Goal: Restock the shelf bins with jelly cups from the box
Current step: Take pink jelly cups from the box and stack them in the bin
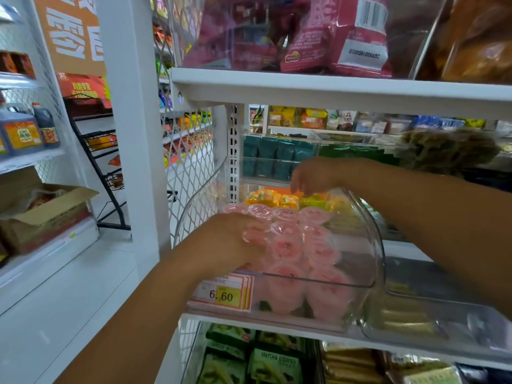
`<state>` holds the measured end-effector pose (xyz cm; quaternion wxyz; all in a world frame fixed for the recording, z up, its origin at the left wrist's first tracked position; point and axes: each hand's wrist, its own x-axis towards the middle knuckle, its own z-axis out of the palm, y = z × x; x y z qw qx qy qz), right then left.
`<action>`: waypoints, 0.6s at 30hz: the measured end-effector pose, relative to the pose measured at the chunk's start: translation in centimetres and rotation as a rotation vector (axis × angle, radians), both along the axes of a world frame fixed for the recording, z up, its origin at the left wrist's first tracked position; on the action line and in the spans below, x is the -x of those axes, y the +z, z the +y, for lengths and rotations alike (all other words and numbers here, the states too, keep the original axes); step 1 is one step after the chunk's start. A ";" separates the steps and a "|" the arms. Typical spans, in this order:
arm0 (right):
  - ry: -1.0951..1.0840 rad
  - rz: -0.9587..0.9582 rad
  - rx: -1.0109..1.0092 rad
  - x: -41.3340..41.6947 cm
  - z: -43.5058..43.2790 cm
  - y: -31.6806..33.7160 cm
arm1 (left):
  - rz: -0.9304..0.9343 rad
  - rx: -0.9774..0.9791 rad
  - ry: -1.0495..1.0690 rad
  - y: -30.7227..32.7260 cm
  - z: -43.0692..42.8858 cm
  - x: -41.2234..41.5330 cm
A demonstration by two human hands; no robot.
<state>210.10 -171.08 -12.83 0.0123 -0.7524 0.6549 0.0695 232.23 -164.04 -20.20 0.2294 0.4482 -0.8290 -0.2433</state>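
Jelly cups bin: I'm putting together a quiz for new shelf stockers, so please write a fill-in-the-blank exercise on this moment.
1. The jelly cups in the clear bin are ___ in colour.
2. The price tag at the bin's front reads ___.
3. The left hand touches the cups; the right hand hangs above ___ packets behind them.
4. On the shelf below, green packs read "Matcha ___".

Missing words: pink; 6.60; yellow; cookies.

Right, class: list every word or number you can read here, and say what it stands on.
"6.60": yellow price tag.
"MATCHA COOKIES": green packet.
Too blurred to read: code label on the red bag; orange sign; bottle labels.
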 end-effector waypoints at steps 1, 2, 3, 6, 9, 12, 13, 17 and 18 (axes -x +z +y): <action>0.027 -0.086 0.077 -0.2 1.3 0.8 | 0.059 0.056 0.020 -0.1 0.1 -0.1; 0.058 -0.177 0.143 -0.3 2.7 1.4 | 0.127 0.123 0.043 0.0 0.3 -0.1; 0.093 -0.271 0.198 -0.4 4.5 1.9 | 0.189 0.214 0.065 0.0 0.6 -0.1; 0.154 -0.541 0.325 -0.5 10.9 2.0 | 0.266 0.570 0.133 0.5 2.2 0.1; 0.209 -0.923 0.301 -0.2 18.9 0.5 | 0.379 0.775 0.049 0.3 6.2 0.7; 0.177 -1.097 -0.134 2.1 25.2 -4.9 | 0.440 0.614 -0.147 -3.4 11.9 1.7; 0.151 -1.085 -0.369 3.0 26.6 -7.7 | 0.416 0.458 -0.202 -5.6 13.8 2.1; -0.146 -0.821 -0.763 5.3 30.2 -23.7 | -0.191 -0.182 -0.359 -18.5 17.8 4.8; -0.219 -0.776 -0.765 5.5 31.1 -27.5 | -0.304 -0.274 -0.399 -22.0 18.6 5.3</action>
